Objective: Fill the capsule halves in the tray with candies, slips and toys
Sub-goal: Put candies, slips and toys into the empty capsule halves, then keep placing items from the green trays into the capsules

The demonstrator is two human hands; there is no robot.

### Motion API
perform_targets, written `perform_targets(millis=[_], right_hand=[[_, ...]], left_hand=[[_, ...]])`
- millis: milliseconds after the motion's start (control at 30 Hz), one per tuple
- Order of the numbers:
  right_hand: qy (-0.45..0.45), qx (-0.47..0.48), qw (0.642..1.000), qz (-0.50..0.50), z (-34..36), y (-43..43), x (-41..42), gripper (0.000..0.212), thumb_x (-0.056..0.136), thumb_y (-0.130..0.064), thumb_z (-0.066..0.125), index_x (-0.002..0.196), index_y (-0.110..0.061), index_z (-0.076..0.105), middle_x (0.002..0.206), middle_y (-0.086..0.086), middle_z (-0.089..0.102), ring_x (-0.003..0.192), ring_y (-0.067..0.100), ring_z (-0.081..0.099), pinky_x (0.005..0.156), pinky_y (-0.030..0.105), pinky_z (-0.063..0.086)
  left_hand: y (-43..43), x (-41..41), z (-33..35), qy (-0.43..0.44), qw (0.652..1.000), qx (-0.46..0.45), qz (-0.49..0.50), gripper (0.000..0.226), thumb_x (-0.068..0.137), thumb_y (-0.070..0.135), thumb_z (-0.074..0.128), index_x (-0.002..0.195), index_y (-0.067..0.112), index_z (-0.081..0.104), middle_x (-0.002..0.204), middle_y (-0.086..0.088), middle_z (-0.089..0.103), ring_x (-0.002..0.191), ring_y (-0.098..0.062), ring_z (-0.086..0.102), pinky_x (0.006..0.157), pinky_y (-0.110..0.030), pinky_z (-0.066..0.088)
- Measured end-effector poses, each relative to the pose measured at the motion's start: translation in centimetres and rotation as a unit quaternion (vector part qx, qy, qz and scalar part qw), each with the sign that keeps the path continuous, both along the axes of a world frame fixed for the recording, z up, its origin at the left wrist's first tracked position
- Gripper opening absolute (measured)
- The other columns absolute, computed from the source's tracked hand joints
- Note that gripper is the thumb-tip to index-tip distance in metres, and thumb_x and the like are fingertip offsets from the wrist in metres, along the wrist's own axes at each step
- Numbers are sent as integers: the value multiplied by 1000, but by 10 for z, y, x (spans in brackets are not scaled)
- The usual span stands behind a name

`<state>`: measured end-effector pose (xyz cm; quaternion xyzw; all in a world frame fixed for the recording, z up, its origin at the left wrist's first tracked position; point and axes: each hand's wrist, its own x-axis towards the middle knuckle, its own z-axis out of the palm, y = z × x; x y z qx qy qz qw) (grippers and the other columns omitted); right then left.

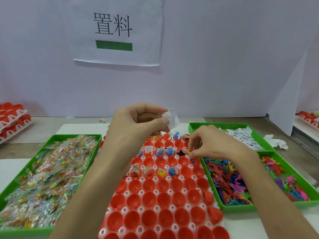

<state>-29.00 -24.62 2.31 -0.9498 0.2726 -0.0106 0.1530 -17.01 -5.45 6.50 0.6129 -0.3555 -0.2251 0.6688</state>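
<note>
While the left hand (pixel 138 121) pinches a white slip (pixel 172 119) high above the tray's (pixel 156 192) far rows, the right hand (pixel 212 144) hovers at its right edge.
The right hand pinches what looks like a small toy (pixel 189 152) just over the red capsule halves (pixel 172 161). The empty row lies just toward the person, nearer the right hand.

The left hand (pixel 136 121) pinches a white slip (pixel 171 119) above the tray (pixel 156 191) of red capsule halves (pixel 148 199). The right hand (pixel 214 144) hovers over the tray's right edge with its fingertips closed; any held item cannot be identified. On the desk (pixel 10 168), the candies (pixel 46 171) lie left of the tray and the toys (pixel 231 183) right.
</note>
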Motion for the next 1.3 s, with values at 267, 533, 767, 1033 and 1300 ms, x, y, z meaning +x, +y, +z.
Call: perform_targets(millis=[267,533,767,1033,1300], right_hand=[[8,-2,1000,-11,-8,3,6,16,79,-17,79,68,-25,72,66,-13,66,63,0,62,55,12,41],[13,1,1000,-11,-3,1,2,17,82,-11,72,69,-21,74,64,-13,66,60,1,61,55,14,43],[-33,45,998,26,16,-1,-9,13,87,-20,74,74,-22,75,68,-11,71,63,-4,63,57,12,44],[-307,400,842,191,48,17,-22,8,88,-25,64,82,-21,66,75,1,54,69,14,52,70,21,47],[-325,363,861,142,42,37,-1,17,94,-23,50,89,-9,58,82,6,57,68,11,55,65,25,47]], left_hand=[[0,1,-1,-2,1000,5,-4,15,83,3,75,92,15,76,81,-6,78,71,-16,76,67,-19,59],[-1,0,-3,-1,1000,9,-6,15,83,3,75,93,14,76,81,-7,78,72,-18,76,68,-21,61],[-1,4,-7,-8,1000,20,-1,15,83,3,76,91,16,76,79,-4,78,71,-18,76,66,-19,59],[-5,2,-14,-26,999,37,-5,15,84,4,76,90,18,76,76,-3,78,72,-16,76,67,-20,59],[-2,-3,-5,6,999,-22,-33,18,81,10,79,98,10,75,82,-6,78,75,-19,77,68,-21,60]])
